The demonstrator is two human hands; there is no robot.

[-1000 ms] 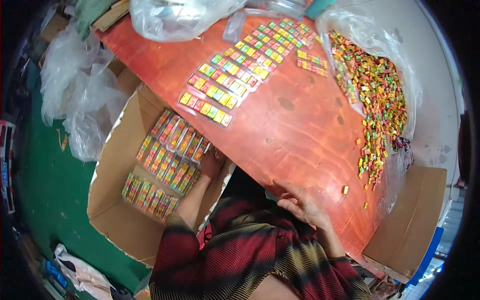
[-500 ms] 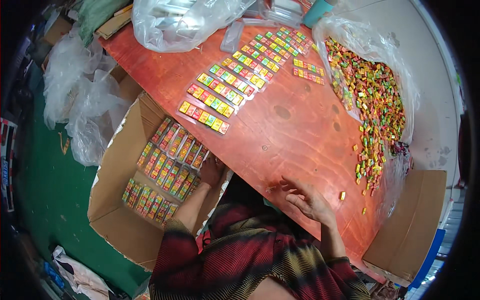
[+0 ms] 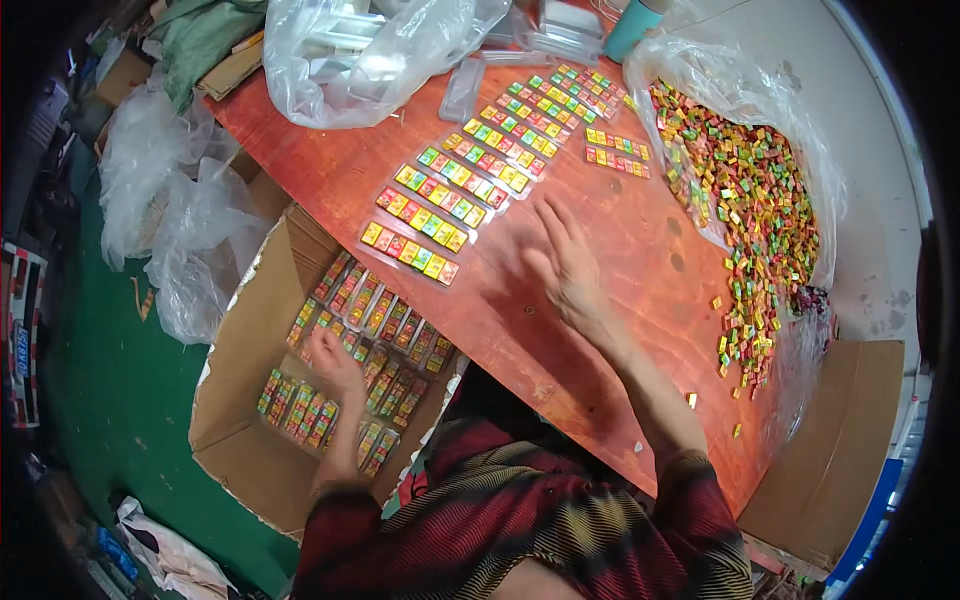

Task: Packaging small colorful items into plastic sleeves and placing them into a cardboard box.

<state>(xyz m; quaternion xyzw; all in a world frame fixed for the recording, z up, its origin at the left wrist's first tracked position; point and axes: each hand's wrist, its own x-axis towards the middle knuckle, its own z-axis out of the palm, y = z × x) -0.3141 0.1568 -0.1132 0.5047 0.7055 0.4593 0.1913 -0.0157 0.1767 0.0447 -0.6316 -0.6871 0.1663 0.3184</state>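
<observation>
My left hand (image 3: 336, 364) is inside the cardboard box (image 3: 238, 400), above filled trays (image 3: 298, 407) of small colourful wrapped blocks. Its fingers are loosely apart and I see nothing held. My right hand (image 3: 568, 268) reaches over the red table (image 3: 560, 350), fingers stretched out and holding nothing. To its left lies a slanting line of clear plastic trays; the nearest tray (image 3: 410, 253) carries one row of red, yellow and green blocks. Beyond that hand are two short rows of blocks (image 3: 617, 152).
A heap of loose blocks (image 3: 745, 190) spills from a clear plastic bag (image 3: 820, 180) on the right. Another clear bag (image 3: 330, 80), empty plastic trays (image 3: 462, 90) and a teal bottle (image 3: 632, 30) stand at the back. A cardboard flap (image 3: 850, 440) rises at the right edge.
My right hand has moved forward and left over the table, toward the trays. My left hand has shifted left inside the box, away from its table-side edge. The view has tilted slightly.
</observation>
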